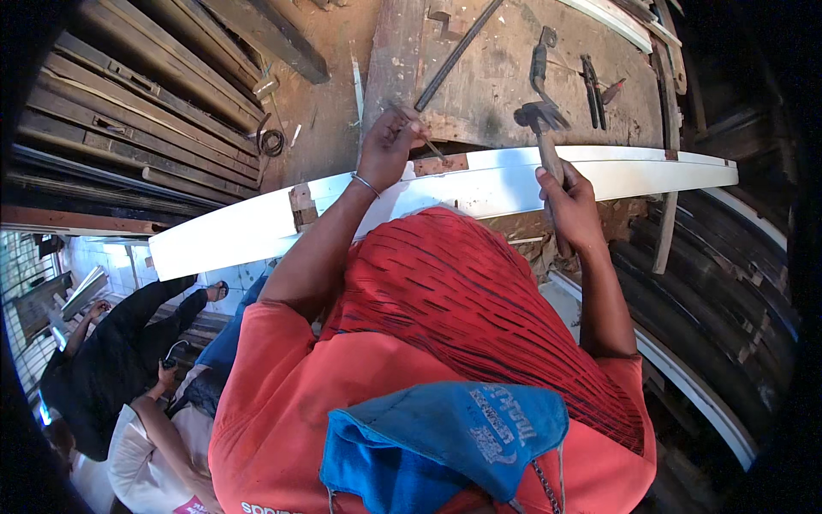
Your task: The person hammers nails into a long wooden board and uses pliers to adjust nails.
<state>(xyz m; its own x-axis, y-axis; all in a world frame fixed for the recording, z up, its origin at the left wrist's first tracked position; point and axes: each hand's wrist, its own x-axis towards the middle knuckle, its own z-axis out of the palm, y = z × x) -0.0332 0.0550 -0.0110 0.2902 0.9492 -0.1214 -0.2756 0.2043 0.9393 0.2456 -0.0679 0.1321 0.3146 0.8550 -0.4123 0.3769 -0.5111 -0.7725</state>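
Note:
A long white-painted wooden beam lies across the bench before me, with bare brown patches on it. My left hand pinches a thin metal rod, whose lower end is at the bare wood patch near the beam's middle; its upper end is blurred. My right hand grips the wooden handle of a claw hammer, its head raised in view above the beam's far edge, right of the rod.
Pincers, a hand tool with a dark grip and a dark ribbed bar lie on the wooden bench. Timber frames are stacked at the left. Two people are at the lower left.

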